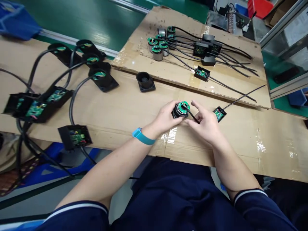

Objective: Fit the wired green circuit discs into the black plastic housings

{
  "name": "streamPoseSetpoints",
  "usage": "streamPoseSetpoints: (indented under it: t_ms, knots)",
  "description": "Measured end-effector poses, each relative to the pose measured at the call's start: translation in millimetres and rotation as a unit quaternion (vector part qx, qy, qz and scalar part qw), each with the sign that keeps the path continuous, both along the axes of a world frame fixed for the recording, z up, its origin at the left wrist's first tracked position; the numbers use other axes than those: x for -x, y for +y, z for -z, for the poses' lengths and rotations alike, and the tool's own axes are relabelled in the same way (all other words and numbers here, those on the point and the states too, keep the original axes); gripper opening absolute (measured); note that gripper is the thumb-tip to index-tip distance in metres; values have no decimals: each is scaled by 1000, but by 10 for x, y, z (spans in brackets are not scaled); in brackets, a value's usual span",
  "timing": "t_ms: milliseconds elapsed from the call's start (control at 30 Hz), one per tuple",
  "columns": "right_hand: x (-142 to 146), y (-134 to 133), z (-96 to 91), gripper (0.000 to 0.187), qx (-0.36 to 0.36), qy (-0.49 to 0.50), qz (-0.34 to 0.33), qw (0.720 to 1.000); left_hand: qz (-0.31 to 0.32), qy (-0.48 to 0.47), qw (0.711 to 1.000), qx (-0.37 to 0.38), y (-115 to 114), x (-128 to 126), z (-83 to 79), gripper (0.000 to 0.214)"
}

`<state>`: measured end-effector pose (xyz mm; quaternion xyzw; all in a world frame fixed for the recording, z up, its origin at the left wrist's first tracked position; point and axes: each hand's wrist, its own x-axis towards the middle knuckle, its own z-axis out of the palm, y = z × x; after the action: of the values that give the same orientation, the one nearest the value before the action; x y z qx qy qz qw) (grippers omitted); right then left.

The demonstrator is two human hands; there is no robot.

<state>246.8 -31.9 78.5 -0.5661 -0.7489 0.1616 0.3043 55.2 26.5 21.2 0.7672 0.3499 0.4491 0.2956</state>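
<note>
My left hand (166, 117) is wrapped around a black housing (176, 113) with a round metal motor in it. A green circuit board (183, 108) with small wires tops the motor, facing up. From the board a black cable (192, 116) runs between the thumb and fingers of my right hand (204, 122) and disappears behind it. That hand's thumb and index finger are spread apart; its other fingers are partly hidden. Just right of it, a small open black box (219, 114) with a green board lies on the cardboard, a thin cable leading away from it.
An empty black housing (145, 81) stands left of my hands. Several wired motors (157, 53) and black boxes (201, 48) rest on the raised cardboard (144, 35) behind. At left are cabled housings (103, 77) and boxes (75, 136), some near the table's front edge.
</note>
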Motion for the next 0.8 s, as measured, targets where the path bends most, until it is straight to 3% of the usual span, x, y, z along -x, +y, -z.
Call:
streamPoseSetpoints:
  t_ms: [200, 333, 567, 733, 800]
  knots:
    - [273, 77, 182, 38, -133, 15, -4, 991, -29, 8, 999, -33, -5, -15, 80, 48]
    - [347, 69, 220, 32, -168, 0, 27, 985, -63, 7, 995, -74, -36, -53, 77, 41]
    - [335, 16, 275, 36, -97, -56, 67, 991, -44, -6, 996, -80, -32, -64, 102, 42]
    - [305, 128, 253, 42, -56, -44, 21, 997, -43, -16, 999, -24, -42, -68, 109, 45]
    - [253, 189, 176, 36, -52, -50, 6, 997, -33, -3, 999, 10, -26, -20, 112, 60]
